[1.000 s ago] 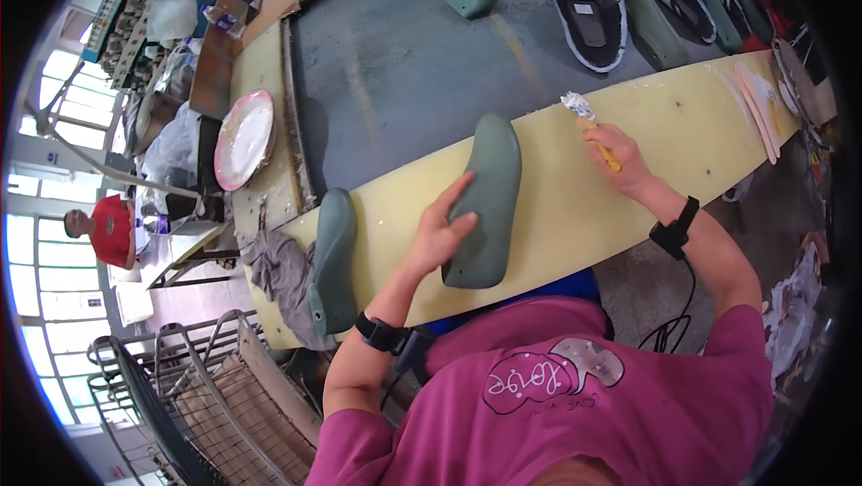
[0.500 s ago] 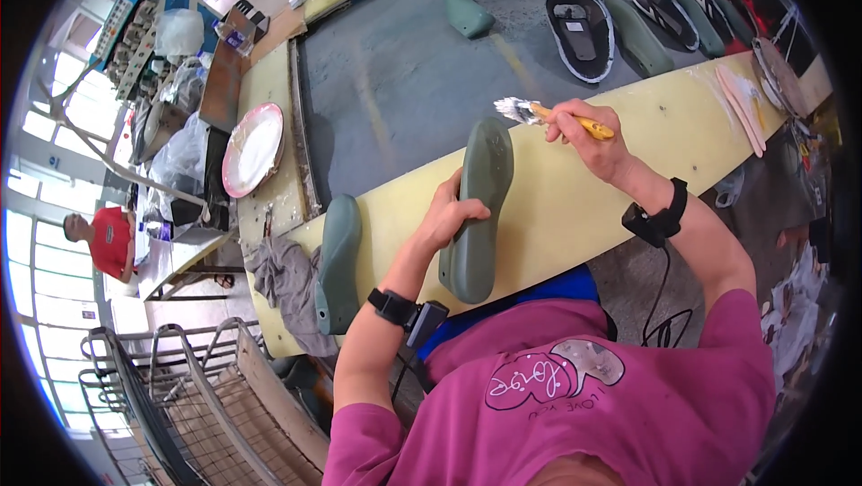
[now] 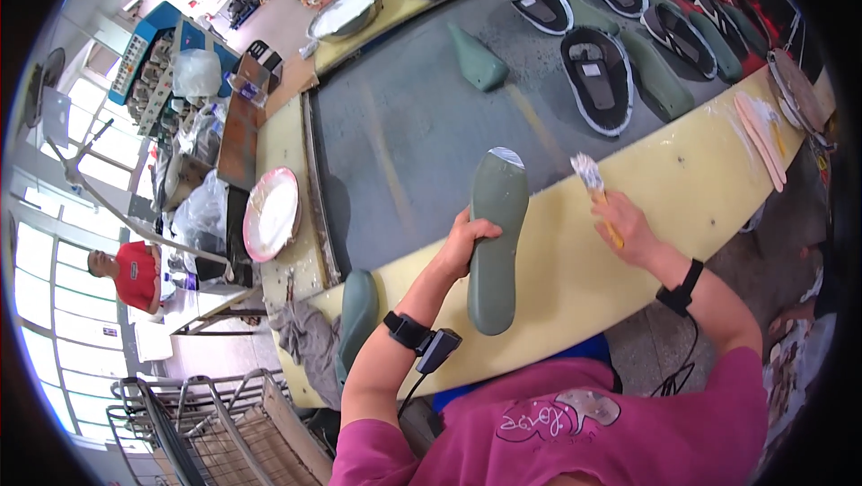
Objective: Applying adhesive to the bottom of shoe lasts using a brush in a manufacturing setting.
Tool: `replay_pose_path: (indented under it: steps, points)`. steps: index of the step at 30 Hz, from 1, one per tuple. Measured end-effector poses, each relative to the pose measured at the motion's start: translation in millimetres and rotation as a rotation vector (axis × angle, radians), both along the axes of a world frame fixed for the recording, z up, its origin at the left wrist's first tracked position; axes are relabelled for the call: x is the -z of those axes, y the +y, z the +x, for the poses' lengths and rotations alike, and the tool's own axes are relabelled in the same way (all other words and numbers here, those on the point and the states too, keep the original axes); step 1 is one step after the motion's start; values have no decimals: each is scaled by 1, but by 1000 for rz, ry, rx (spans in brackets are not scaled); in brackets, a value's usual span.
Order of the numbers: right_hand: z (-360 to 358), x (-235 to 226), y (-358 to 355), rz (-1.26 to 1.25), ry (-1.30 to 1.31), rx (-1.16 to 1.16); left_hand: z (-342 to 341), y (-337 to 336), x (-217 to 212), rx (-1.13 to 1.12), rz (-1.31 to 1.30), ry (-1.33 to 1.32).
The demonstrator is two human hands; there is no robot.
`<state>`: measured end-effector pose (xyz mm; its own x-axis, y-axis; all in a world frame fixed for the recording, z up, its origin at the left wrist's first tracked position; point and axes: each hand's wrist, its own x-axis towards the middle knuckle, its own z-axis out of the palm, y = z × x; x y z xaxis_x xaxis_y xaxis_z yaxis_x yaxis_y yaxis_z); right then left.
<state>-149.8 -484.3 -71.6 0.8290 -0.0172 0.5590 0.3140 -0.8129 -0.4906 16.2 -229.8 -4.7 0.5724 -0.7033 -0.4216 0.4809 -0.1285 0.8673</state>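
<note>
1. Gripping the green shoe sole [image 3: 495,244] at its left edge, the left hand [image 3: 461,248] steadies it on the yellow bench edge [image 3: 575,280].
2. Long axis runs near-to-far; the glue-whitened tip points away, over the grey belt [image 3: 413,136].
3. The right hand [image 3: 628,230] is closed around a brush [image 3: 594,188], bristles just beside the sole's far end.
</note>
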Motion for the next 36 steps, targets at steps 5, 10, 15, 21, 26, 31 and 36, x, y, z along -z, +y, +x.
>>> replay_pose_path:
  steps: [5, 10, 15, 21, 26, 31, 36]
  points:
    - [-2, 21, 1, -79, 159, 35, 68, -78, 19, 29, 119, -35]
    - [-4, 23, -7, 142, 223, -20, 108, -165, 46, -74, 178, -173]
    - [10, 40, -16, 168, 209, -55, 115, -211, 95, -231, 776, -873]
    - [-4, 34, -27, 241, 262, -56, 88, -144, 79, 50, 497, -951]
    - [7, 53, -29, 236, 225, -165, 20, 33, 41, 139, 392, -1037]
    - [-5, 52, -35, 237, 299, -139, -60, 173, -12, -295, 854, -1203]
    - [2, 52, -38, 207, 376, -115, -128, 240, -29, -635, 1164, -1354]
